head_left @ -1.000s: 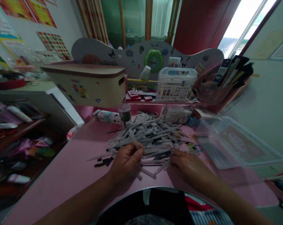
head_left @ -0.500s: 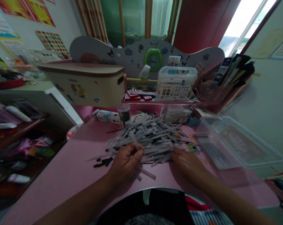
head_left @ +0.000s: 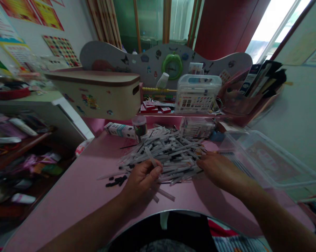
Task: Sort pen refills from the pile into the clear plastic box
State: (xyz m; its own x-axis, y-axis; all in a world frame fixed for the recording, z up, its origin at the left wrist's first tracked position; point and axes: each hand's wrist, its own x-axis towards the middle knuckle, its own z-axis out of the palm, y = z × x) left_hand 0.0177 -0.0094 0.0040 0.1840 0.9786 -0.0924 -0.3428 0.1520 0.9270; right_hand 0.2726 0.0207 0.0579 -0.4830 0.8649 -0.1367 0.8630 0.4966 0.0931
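Note:
My left hand (head_left: 144,175) is closed around a translucent white pen barrel (head_left: 150,156), which sticks up past the thumb and tilts to the left. Over the right edge of a large heap of pen parts (head_left: 168,147), my right hand (head_left: 217,168) has its fingers bent together; what is between them, if anything, I cannot make out. Two loose pen tubes (head_left: 165,194) lie on the pink desk (head_left: 87,196) below my left hand. Several small black caps (head_left: 117,181) sit to the left of the heap.
A clear plastic tray (head_left: 275,157) with grey rods (head_left: 238,162) is at the right. Behind the heap stand a clear jar (head_left: 139,126), a long white box (head_left: 120,130) and a clear case (head_left: 197,126). Above, a shelf carries a beige bin (head_left: 97,99) and a handled case (head_left: 197,96).
My right hand has moved right and slightly away from me, from the heap's near edge to its right side. My left hand stays in place with the barrel.

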